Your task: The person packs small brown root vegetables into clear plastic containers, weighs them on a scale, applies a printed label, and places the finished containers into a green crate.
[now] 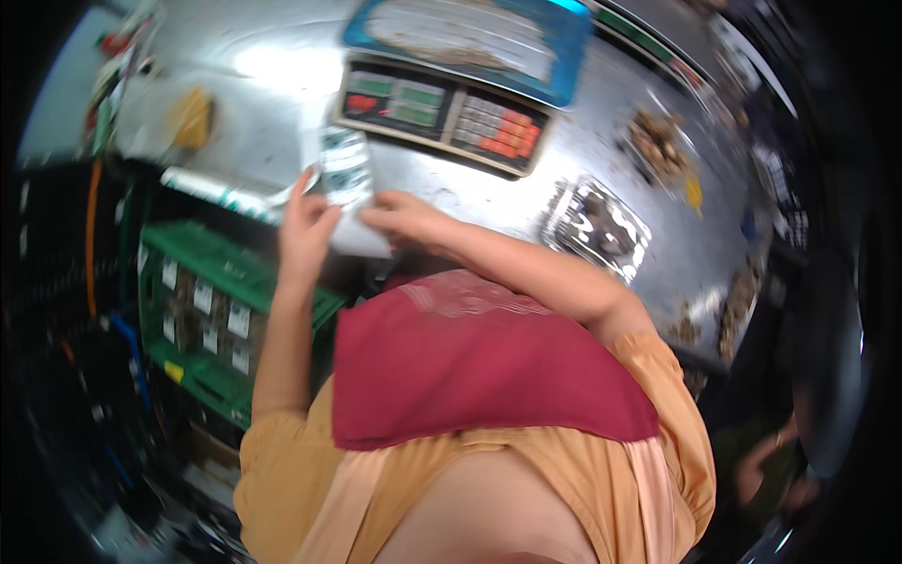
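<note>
A white label strip [347, 168] with dark printing spans the gap between my two hands, over the table edge. My left hand [304, 224] has its thumb and finger at the strip's left side. On the other side, my right hand [403, 217] pinches the strip's right edge. Just beyond the strip stands an electronic scale [497, 130] with a keypad, small displays and a blue-rimmed platform. Right of the scale, a clear plastic clamshell box [599, 229] holds dark pieces that I cannot identify. Blur hides the exact finger contact.
The metal table [264, 116] carries a yellow block [194, 118] at left and a clear tray of brown pieces [657, 146] at right. A green crate [211, 384] with labelled packs [203, 296] stands below left. Another person's arm [761, 462] shows at lower right.
</note>
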Demonstrator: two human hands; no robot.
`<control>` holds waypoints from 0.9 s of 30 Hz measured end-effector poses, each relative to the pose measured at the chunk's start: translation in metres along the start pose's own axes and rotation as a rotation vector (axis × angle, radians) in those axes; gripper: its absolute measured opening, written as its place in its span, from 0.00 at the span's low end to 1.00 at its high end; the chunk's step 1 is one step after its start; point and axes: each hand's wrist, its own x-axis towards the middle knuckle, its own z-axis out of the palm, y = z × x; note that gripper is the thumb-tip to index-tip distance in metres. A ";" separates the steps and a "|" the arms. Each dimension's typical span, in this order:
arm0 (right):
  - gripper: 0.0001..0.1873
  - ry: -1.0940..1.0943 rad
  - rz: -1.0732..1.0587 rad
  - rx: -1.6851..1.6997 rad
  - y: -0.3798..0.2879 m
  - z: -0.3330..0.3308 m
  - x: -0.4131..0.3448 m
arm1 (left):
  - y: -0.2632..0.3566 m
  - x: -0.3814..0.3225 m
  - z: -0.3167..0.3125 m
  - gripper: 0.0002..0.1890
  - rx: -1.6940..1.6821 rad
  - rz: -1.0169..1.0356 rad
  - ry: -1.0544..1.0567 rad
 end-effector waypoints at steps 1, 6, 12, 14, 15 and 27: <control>0.13 -0.034 -0.067 0.056 0.001 0.007 0.011 | 0.003 -0.007 -0.002 0.33 -0.059 -0.045 0.070; 0.08 0.002 -0.445 -0.010 0.000 0.021 0.019 | 0.007 -0.026 -0.008 0.22 -0.718 -0.485 -0.030; 0.10 0.008 -0.373 -0.318 0.027 -0.002 0.021 | 0.000 -0.027 -0.005 0.15 -0.556 -0.382 -0.027; 0.11 0.230 -0.400 -0.480 0.020 -0.004 0.014 | 0.001 -0.020 -0.005 0.10 -0.239 -0.330 0.040; 0.12 0.415 -0.600 -0.643 0.017 -0.006 0.013 | 0.006 -0.016 -0.005 0.10 -0.122 -0.304 0.025; 0.06 0.208 -0.791 -1.020 -0.046 0.007 0.002 | -0.006 -0.008 0.005 0.07 -0.056 -0.064 -0.037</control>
